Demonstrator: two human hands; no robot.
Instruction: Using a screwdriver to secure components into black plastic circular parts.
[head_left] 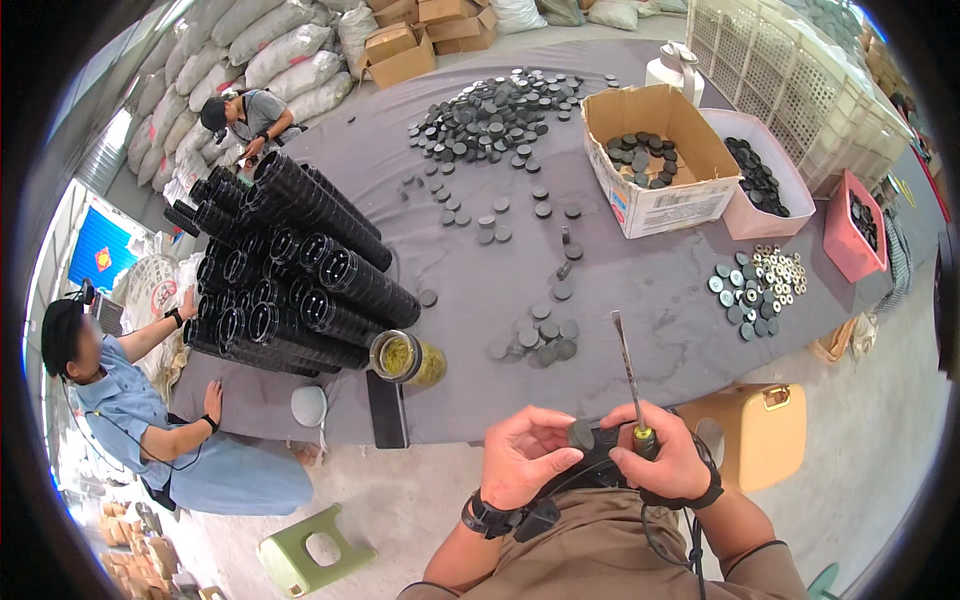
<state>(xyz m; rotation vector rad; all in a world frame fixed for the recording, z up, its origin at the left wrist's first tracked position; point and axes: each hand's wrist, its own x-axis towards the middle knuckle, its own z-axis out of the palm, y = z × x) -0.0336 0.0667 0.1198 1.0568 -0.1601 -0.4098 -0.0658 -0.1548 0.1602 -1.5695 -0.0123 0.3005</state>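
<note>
Between thumb and fingers, my left hand [527, 452] pinches a dark round disc [580, 434] at the table's near edge. My right hand [664, 458] is wrapped round the green-and-yellow handle of a screwdriver [627, 360], whose metal shaft points up and away. The two hands are close together but apart. Just beyond them on the cloth lies a loose cluster of dark discs [545, 340]. To the right, more discs [745, 296] lie beside small pale metal rings [782, 275].
Stacks of black ribbed tubes [300, 280] stand left, near a jar [405, 358] and a phone [388, 410]. A disc heap [490, 115] lies far back. A cardboard box [672, 208] and pink bins [850, 235] stand right. Two other people are at the left.
</note>
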